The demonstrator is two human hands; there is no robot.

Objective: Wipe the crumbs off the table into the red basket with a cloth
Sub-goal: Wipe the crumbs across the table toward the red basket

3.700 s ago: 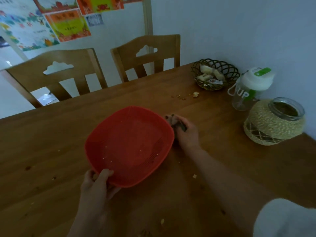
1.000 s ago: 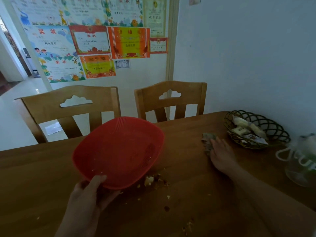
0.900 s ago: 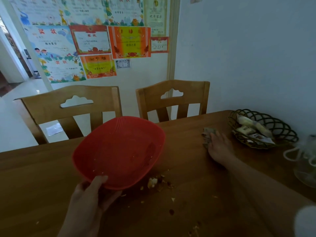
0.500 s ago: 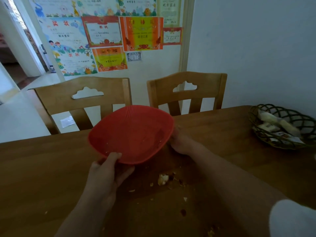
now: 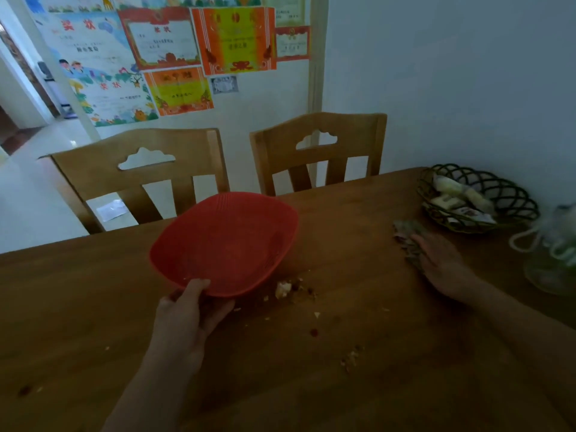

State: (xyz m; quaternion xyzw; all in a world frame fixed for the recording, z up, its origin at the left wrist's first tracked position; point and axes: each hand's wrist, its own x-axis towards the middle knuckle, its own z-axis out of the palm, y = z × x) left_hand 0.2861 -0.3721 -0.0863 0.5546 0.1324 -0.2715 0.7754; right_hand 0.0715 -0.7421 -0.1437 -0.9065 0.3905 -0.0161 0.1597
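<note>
My left hand [image 5: 187, 319] grips the tilted red plastic basket [image 5: 224, 241] by its near rim, my right hand [image 5: 442, 263] presses the crumpled grey cloth [image 5: 405, 238] flat-fingered on the wooden surface [image 5: 93, 307], scattered crumbs [image 5: 283, 289] beside the basket still unswept.

Tilted red basket [image 5: 224, 241] beside scattered crumbs [image 5: 285, 289]; crumpled grey cloth [image 5: 406, 240] lies well right.
</note>
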